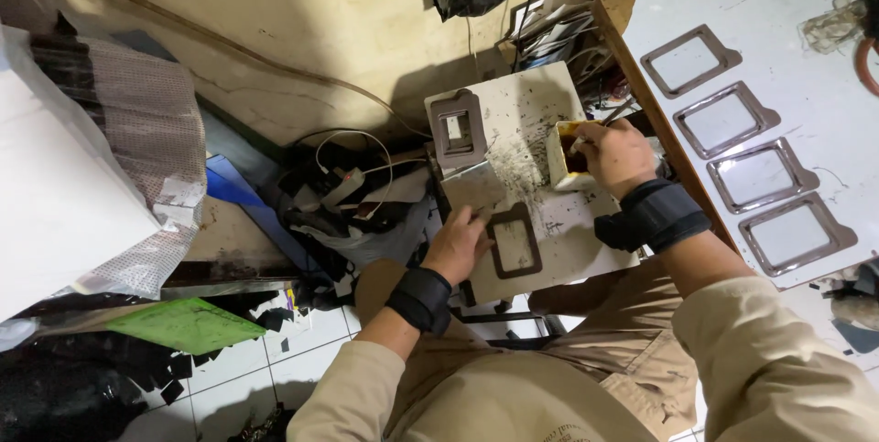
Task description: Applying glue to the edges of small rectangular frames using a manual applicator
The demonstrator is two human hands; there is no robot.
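The right hand [615,155] is closed around a thin brush handle, its tip dipped into a small pot [568,156] of dark glue that sits just under the knuckles, at the right edge of a stained work board [536,113]. The left hand [458,242] lies flat, fingers spread and holding nothing, pressing down beside a brown frame piece [514,242] that lies just to its right on the board; a grey sheet [472,188] sits just beyond its fingertips, and a second frame [457,129] rests farther out, at the board's far left corner. Both wrists wear black bands. To do this step well, I judge the brush should be loaded lightly and wiped on the pot's rim, so no drips land on the board between the pot and the piece; the flat hand should keep the frame from sliding while glue goes along its narrow border only, not into the open window. Further right of the brush hand, a pale table [806,85] carries a row of four similar frames [723,119], well apart from each other. Beyond the board there is a tangle of cables [352,181]; left of the flat hand, a green sheet [188,323] lies on the tiled floor among dark offcuts.
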